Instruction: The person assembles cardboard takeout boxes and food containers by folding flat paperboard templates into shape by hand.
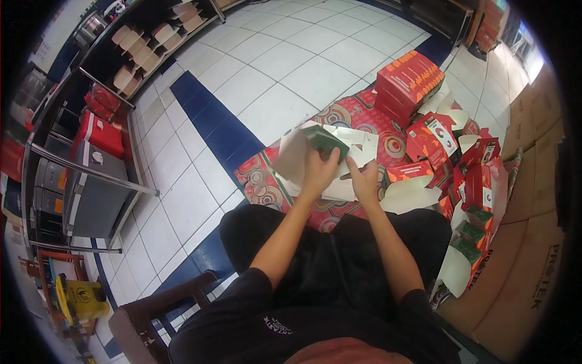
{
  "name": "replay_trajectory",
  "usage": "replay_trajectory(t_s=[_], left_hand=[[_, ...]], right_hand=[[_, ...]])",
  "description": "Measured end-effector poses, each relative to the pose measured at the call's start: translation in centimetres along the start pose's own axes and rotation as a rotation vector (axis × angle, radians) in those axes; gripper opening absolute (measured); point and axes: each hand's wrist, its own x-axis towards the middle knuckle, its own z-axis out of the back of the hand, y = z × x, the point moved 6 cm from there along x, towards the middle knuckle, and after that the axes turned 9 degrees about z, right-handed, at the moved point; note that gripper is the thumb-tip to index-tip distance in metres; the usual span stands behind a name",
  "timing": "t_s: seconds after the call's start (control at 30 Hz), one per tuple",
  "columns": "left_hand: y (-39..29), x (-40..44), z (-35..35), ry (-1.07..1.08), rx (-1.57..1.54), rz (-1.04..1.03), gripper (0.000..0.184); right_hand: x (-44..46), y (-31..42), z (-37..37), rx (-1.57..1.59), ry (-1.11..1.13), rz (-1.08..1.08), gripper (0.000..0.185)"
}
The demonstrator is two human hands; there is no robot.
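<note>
Ahead of my lap I hold a partly folded cardboard box (pixel 367 142), its inside white and one panel dark green. My left hand (pixel 321 171) is closed on it at the green panel, with the thumb lying over the green. The fingers of my right hand (pixel 364 179) pinch the box's white edge on the right. Part of the box on the left side is blurred. Beneath it lies a red patterned cloth (pixel 264 185) with circle designs, and more white card rests there under my hands.
A red printed box (pixel 407 85) stands at the cloth's far end. Several red, green and white folded cartons (pixel 431 138) are heaped to the right. Large brown cartons (pixel 521 255) line the right side. A metal rack (pixel 100 173) and a yellow bin (pixel 83 297) stand at left.
</note>
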Motion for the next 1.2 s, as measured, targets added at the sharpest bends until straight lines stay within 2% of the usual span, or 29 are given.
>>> replay_trajectory(t_s=[0.03, 0.07, 0.1, 0.17, 0.23, 0.3, 0.33, 0.37, 0.43, 0.5, 0.57, 0.67, 0.77, 0.87, 0.97, 1.03, 1.07, 1.1, 1.17, 1.2], left_hand=[[0.1, -0.1, -0.3, 0.014, 0.189, -0.047, 0.053], [0.4, -0.2, 0.2, 0.014, 0.188, -0.047, 0.053], [-0.8, -0.7, 0.1, 0.01, 0.537, -0.289, 0.052], [-1.3, -1.4, -0.9, 0.003, 0.883, -0.53, 0.051], [1.3, -0.2, -0.4, 0.026, 0.115, 0.324, 0.052], [0.4, -0.3, -0.5, 0.023, 0.015, 0.275, 0.053], [0.0, -0.4, -0.4, 0.02, -0.085, 0.227, 0.053], [0.0, -0.3, -0.3, 0.021, -0.084, 0.227, 0.053], [-0.1, 0.1, 0.0, 0.045, -0.038, 0.076, 0.054], [0.6, 0.5, 0.5, 0.059, -0.016, 0.099, 0.055], [1.4, 0.6, 0.4, 0.076, 0.009, 0.122, 0.055], [1.6, 0.3, 0.2, 0.028, -0.091, 0.029, 0.051], [1.5, 0.0, -0.3, 0.072, -0.186, 0.074, 0.049], [2.1, -0.2, -0.4, 0.064, -0.046, 0.116, 0.048], [2.4, -0.6, -1.1, 0.089, -0.151, 0.275, 0.055], [2.4, -0.5, -0.9, 0.132, 0.068, 0.291, 0.049], [2.3, -0.6, -0.7, 0.131, 0.069, 0.292, 0.049], [2.1, -0.9, -0.9, 0.189, 0.275, 0.244, 0.048], [2.0, -1.1, -1.2, 0.243, 0.478, 0.196, 0.047], [2.1, -0.9, -1.3, 0.248, 0.337, 0.184, 0.046]], right_hand=[[0.0, -0.2, 0.1, -0.001, 0.002, 0.0, 0.036], [0.0, -0.2, 0.5, 0.007, -0.017, 0.005, 0.037], [0.0, -0.3, 0.8, 0.013, -0.035, 0.01, 0.038], [0.1, -0.2, 1.0, -0.061, 0.008, 0.034, 0.036], [0.1, 1.2, 0.4, -0.133, 0.052, 0.059, 0.034], [-0.4, 4.5, -0.9, -0.539, 0.19, 0.399, 0.032], [-0.4, 4.5, -1.0, -0.538, 0.188, 0.399, 0.032], [-0.4, 4.8, -1.1, -0.575, 0.181, 0.462, 0.031], [-0.3, 5.5, -1.2, -0.612, 0.174, 0.527, 0.03], [-0.1, 6.2, -1.2, -0.641, 0.278, 0.556, 0.027], [0.2, 6.5, -0.8, -0.634, 0.292, 0.509, 0.025], [0.2, 5.5, -0.6, -0.532, 0.252, 0.432, 0.025], [0.2, 5.0, 0.0, -0.425, 0.167, 0.368, 0.025], [0.5, 4.5, 0.4, -0.403, 0.118, 0.31, 0.024], [0.7, 4.9, 0.6, -0.426, 0.11, 0.294, 0.023], [0.6, 4.9, 0.5, -0.443, 0.121, 0.298, 0.022], [0.5, 4.6, 0.6, -0.426, 0.113, 0.285, 0.022], [0.4, 4.3, 0.8, -0.409, 0.106, 0.271, 0.022], [0.5, 3.4, 1.2, -0.374, 0.105, 0.198, 0.022], [0.5, 3.1, 1.2, -0.341, 0.103, 0.127, 0.022]])
